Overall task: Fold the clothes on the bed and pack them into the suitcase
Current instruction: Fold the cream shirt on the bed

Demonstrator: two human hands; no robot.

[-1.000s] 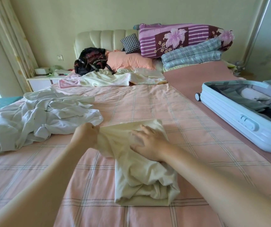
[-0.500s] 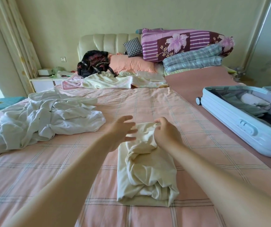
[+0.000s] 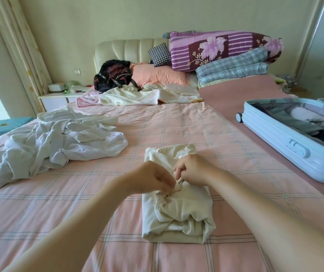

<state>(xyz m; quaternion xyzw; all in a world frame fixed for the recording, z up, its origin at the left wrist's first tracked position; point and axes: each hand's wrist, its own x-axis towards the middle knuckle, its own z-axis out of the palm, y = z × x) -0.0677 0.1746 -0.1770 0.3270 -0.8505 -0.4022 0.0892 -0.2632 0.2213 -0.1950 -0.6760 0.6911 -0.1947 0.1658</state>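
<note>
Currently the cream garment [image 3: 176, 214] sits mid-bed as a rough rectangular bundle, long axis running from the near edge toward the headboard [image 3: 127, 48]. Its near end is folded over and lumpy, its far end flatter. Both hands meet on top, about halfway along it.

Left hand [image 3: 153, 179]: fingers curled in, thumb and fingertips pinching a small ridge of the cream cloth. Right hand [image 3: 192, 169]: also curled, pinching the same ridge from the other side, knuckles up. The two hands are almost touching — can't tell if they actually do. Both forearms come in from the near edge.

Suitcase [image 3: 274, 138]: pale blue hard shell, lying open at the bed's right edge on a plain pink strip [image 3: 235, 95], well apart from the bundle. Grey, white and dark folded items show inside; one wheel faces the head end.

White garment heap [image 3: 59, 142]: crumpled and unfolded, toward the left edge, near the bundle but not touching it.

Pink checked sheet [image 3: 196, 130] covers the rest. At the head end there is a rumpled pale blanket [image 3: 137, 97], a black backpack [image 3: 114, 75], a peach pillow [image 3: 157, 75] and a small checked cushion [image 3: 160, 54]. In the far right corner a purple floral quilt [image 3: 216, 48] is stacked on a blue plaid quilt [image 3: 233, 69].

Off the bed — white nightstand [image 3: 59, 97] and curtain [image 3: 20, 46] at the far left.
</note>
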